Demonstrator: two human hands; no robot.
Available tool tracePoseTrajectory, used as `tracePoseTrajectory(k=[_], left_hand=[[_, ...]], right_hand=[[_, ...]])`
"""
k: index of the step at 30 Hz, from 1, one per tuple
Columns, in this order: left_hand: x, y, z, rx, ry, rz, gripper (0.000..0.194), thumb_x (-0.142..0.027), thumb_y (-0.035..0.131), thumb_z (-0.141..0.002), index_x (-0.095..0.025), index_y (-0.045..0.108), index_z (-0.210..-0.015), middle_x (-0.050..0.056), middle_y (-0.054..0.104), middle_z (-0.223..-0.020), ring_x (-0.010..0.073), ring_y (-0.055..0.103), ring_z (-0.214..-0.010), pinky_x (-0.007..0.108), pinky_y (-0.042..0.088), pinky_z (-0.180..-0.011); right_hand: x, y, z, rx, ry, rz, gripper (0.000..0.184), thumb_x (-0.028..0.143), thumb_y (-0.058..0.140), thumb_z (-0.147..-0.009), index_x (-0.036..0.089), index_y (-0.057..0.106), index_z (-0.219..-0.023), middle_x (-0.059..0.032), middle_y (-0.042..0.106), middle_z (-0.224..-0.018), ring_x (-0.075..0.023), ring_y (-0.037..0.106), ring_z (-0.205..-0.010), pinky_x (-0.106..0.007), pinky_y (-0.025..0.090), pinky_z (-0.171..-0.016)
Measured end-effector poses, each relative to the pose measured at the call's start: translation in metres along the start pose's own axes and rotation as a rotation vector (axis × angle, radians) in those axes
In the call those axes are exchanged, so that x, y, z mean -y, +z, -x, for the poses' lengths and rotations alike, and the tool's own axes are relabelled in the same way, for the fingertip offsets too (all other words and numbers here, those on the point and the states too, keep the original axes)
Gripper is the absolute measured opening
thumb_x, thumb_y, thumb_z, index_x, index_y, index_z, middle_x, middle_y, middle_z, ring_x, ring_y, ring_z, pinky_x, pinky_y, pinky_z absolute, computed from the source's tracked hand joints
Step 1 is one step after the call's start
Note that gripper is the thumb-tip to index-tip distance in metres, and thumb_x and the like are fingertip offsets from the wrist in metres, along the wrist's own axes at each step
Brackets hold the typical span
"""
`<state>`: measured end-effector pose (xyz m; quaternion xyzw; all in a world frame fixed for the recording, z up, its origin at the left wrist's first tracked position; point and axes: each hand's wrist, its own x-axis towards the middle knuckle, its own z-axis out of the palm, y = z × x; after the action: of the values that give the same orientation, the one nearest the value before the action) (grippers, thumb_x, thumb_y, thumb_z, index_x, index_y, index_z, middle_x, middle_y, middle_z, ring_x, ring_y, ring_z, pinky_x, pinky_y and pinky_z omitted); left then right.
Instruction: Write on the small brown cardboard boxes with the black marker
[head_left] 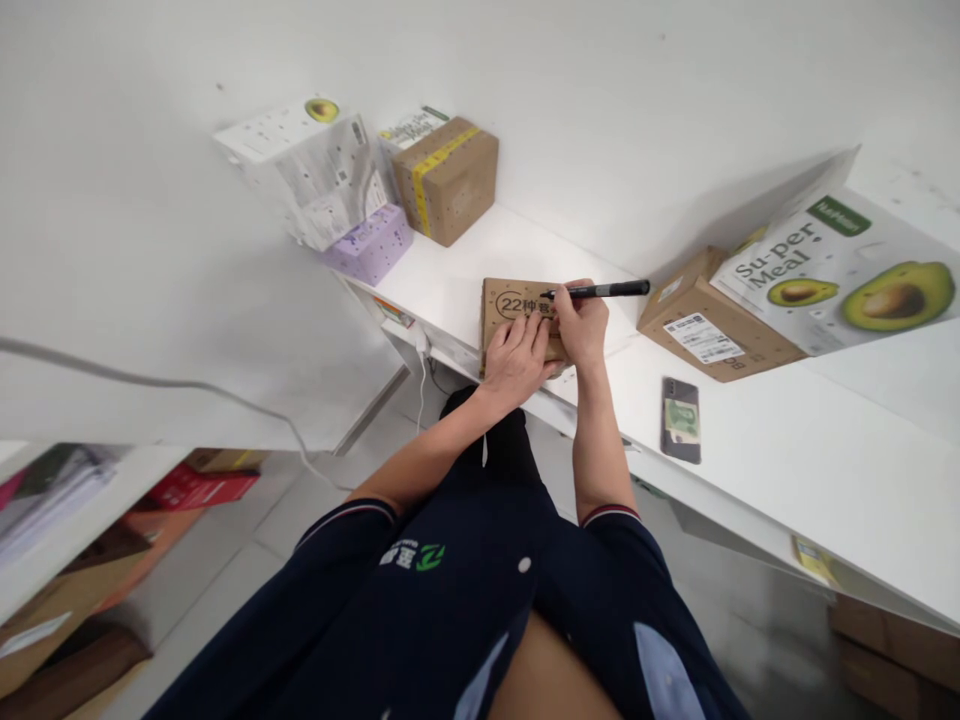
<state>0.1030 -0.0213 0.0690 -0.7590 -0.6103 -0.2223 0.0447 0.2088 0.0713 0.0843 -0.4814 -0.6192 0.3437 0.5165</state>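
Note:
A small brown cardboard box (504,303) printed with "22" lies on the white shelf (787,440) in front of me. My left hand (514,357) rests flat on its top, fingers stretched out, pinning it down. My right hand (581,325) is closed around a black marker pen (600,291), whose tip touches the box's top near the printed label.
A phone (681,419) lies on the shelf right of my hands. Behind it sit a labelled cardboard box (709,320) and a large avocado "Super Meal" package (840,270). At the far left stand a taped carton (446,180), a purple box (369,246) and white packages. A cable (187,385) hangs at left.

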Motion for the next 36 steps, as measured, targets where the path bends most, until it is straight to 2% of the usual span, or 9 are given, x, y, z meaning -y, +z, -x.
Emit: tracePoseTrajectory(k=[9, 21, 23, 26, 29, 31, 32, 34, 36], left_hand=[[0.001, 0.003, 0.001, -0.007, 0.01, -0.011, 0.062, -0.044, 0.05, -0.096, -0.004, 0.051, -0.144, 0.021, 0.052, -0.149, 0.0359, 0.052, -0.136, 0.05, 0.04, -0.111], [0.0, 0.0, 0.001, -0.009, 0.006, 0.006, 0.061, -0.046, 0.046, -0.098, -0.005, 0.053, -0.143, 0.021, 0.053, -0.148, 0.0357, 0.052, -0.135, 0.05, 0.041, -0.11], [0.0, 0.0, 0.001, -0.005, 0.01, -0.006, 0.061, -0.045, 0.045, -0.098, -0.004, 0.052, -0.143, 0.02, 0.053, -0.149, 0.0358, 0.052, -0.135, 0.049, 0.04, -0.111], [0.0, 0.001, 0.002, -0.01, 0.014, -0.012, 0.062, -0.046, 0.045, -0.098, -0.004, 0.051, -0.144, 0.022, 0.051, -0.15, 0.0364, 0.052, -0.134, 0.05, 0.04, -0.109], [0.0, 0.0, 0.002, -0.022, 0.017, -0.005, 0.062, -0.046, 0.045, -0.099, -0.004, 0.05, -0.144, 0.022, 0.051, -0.15, 0.0365, 0.052, -0.134, 0.05, 0.04, -0.108], [0.0, 0.0, 0.002, -0.019, 0.019, 0.002, 0.062, -0.046, 0.045, -0.099, -0.004, 0.051, -0.144, 0.022, 0.051, -0.15, 0.0365, 0.052, -0.134, 0.049, 0.04, -0.108], [0.0, 0.0, 0.002, -0.017, 0.019, 0.005, 0.062, -0.046, 0.045, -0.099, -0.004, 0.051, -0.143, 0.022, 0.051, -0.15, 0.0366, 0.052, -0.134, 0.05, 0.04, -0.108], [0.0, 0.0, 0.002, -0.021, 0.021, 0.01, 0.062, -0.047, 0.045, -0.099, -0.004, 0.051, -0.143, 0.023, 0.051, -0.15, 0.0369, 0.051, -0.134, 0.05, 0.04, -0.108], [0.001, 0.002, 0.003, -0.04, 0.025, 0.007, 0.062, -0.047, 0.043, -0.099, -0.004, 0.051, -0.144, 0.022, 0.051, -0.15, 0.0371, 0.051, -0.135, 0.05, 0.039, -0.109]], right_hand=[[0.002, -0.001, 0.001, 0.002, -0.012, 0.044, 0.023, 0.044, 0.06, -0.088, 0.021, 0.059, -0.082, 0.0045, 0.06, -0.064, -0.0108, 0.057, -0.06, -0.024, 0.047, -0.061], [0.0, 0.001, 0.0, 0.015, 0.01, -0.038, 0.025, 0.046, 0.062, -0.087, 0.021, 0.059, -0.083, 0.005, 0.059, -0.063, -0.0088, 0.054, -0.056, -0.021, 0.043, -0.053], [0.003, 0.001, 0.001, -0.035, 0.034, -0.101, 0.026, 0.047, 0.062, -0.086, 0.021, 0.057, -0.082, 0.0055, 0.058, -0.062, -0.0078, 0.052, -0.053, -0.019, 0.042, -0.05], [0.003, -0.004, 0.002, -0.181, 0.065, -0.263, 0.029, 0.051, 0.06, -0.087, 0.023, 0.055, -0.087, 0.0061, 0.058, -0.065, -0.0062, 0.05, -0.05, -0.017, 0.038, -0.046], [-0.017, -0.02, 0.003, -0.347, 0.071, -0.309, 0.032, 0.054, 0.052, -0.089, 0.024, 0.056, -0.103, 0.0059, 0.059, -0.071, -0.0061, 0.049, -0.049, -0.017, 0.039, -0.045], [-0.041, -0.037, 0.006, -0.395, 0.066, -0.146, 0.035, 0.049, 0.046, -0.092, 0.025, 0.056, -0.115, 0.0033, 0.062, -0.081, -0.0079, 0.054, -0.055, -0.02, 0.046, -0.053], [-0.054, -0.046, 0.008, -0.382, 0.055, 0.014, 0.035, 0.044, 0.044, -0.093, 0.025, 0.057, -0.119, 0.0007, 0.064, -0.088, -0.0098, 0.058, -0.064, -0.023, 0.051, -0.061], [-0.078, -0.064, 0.014, -0.255, 0.0, 0.369, 0.038, 0.032, 0.045, -0.091, 0.023, 0.061, -0.123, -0.0054, 0.067, -0.106, -0.0151, 0.063, -0.091, -0.033, 0.053, -0.088], [-0.094, -0.078, 0.021, -0.113, 0.01, 0.558, 0.043, 0.022, 0.046, -0.087, 0.022, 0.063, -0.127, -0.0097, 0.066, -0.12, -0.0209, 0.058, -0.108, -0.042, 0.045, -0.104]])
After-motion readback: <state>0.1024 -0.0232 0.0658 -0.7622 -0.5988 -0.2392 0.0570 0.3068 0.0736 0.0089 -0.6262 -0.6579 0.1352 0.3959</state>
